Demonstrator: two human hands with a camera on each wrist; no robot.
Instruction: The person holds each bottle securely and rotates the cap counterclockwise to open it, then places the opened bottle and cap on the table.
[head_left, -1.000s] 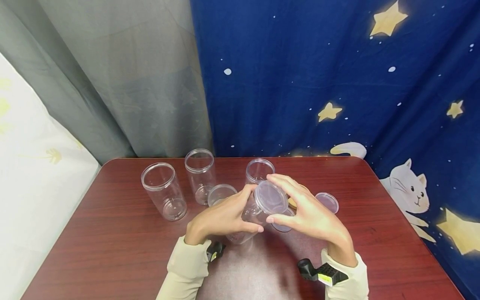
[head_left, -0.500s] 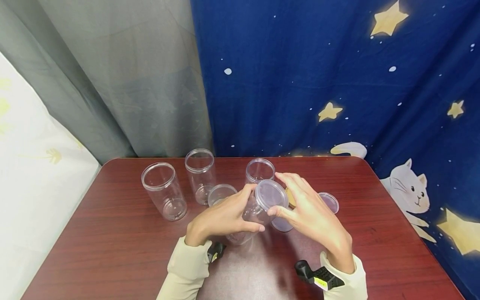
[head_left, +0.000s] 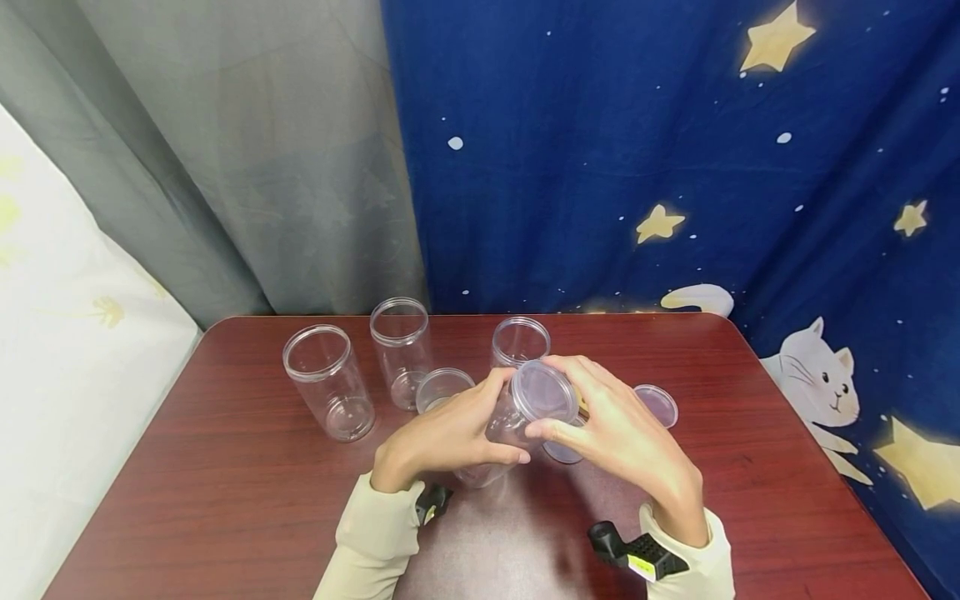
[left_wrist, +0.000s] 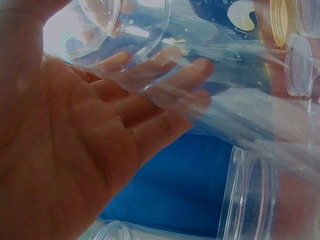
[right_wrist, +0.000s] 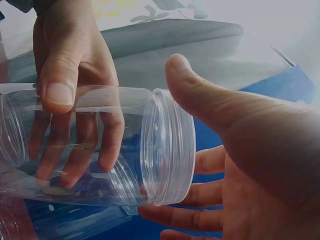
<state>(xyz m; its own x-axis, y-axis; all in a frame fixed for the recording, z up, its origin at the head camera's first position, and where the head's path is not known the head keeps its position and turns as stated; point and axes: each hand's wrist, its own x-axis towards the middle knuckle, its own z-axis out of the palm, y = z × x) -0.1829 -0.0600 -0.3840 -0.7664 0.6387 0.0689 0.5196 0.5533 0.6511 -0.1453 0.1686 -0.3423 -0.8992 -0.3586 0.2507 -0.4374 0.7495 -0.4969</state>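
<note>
A tall clear plastic jar (head_left: 506, 427) is held tilted over the table, its lidded end toward the right. My left hand (head_left: 442, 435) grips the body, with the thumb on the near side and the fingers, seen through the wall in the right wrist view, curled round the far side. On the jar's mouth sits a translucent screw lid (head_left: 545, 390). My right hand (head_left: 626, 433) holds this lid by its rim; in the right wrist view the thumb (right_wrist: 179, 65) lies at one edge and the fingers reach round the opposite edge.
Uncovered clear jars (head_left: 330, 375) stand at the left, with another tall jar (head_left: 401, 350) behind and one jar (head_left: 521, 340) near the back edge. A further jar (head_left: 444, 382) is partly behind my left hand. Loose lids (head_left: 657, 406) and a gold-coloured lid (head_left: 582, 405) lie at the right.
My right hand loosened from the lid, its fingers spreading away half a second ago, and has closed back round the rim. The left hand and the jar have hardly moved.
</note>
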